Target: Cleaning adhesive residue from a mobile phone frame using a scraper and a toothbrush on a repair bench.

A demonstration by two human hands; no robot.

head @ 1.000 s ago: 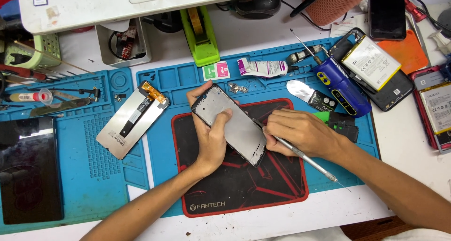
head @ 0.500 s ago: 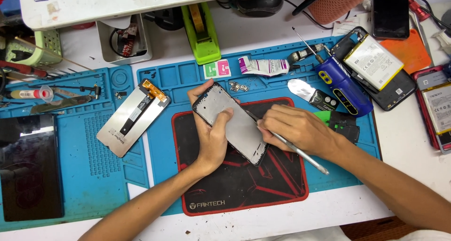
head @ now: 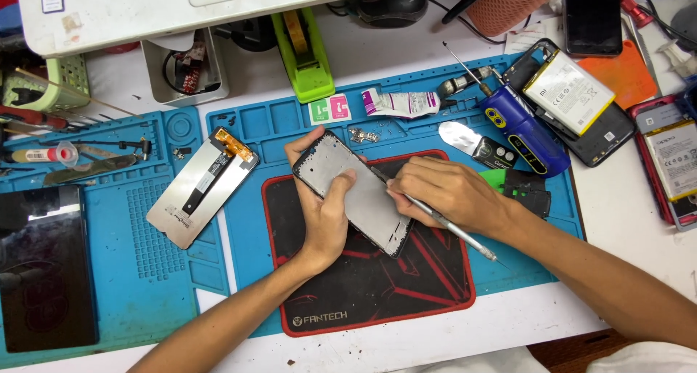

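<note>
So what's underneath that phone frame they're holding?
Under the phone frame lies a black mat with red edging on a blue work mat. The left hand grips it from below; the mat directly beneath is hidden.

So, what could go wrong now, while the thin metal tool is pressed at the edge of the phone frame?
1. The thin metal tool in the right hand meets the phone frame near the left hand's thumb; a slip could prick it.
2. The frame is held tilted above the black and red mat; prying might bend or drop it.
3. The small screws lie loose close behind and may scatter.
</note>
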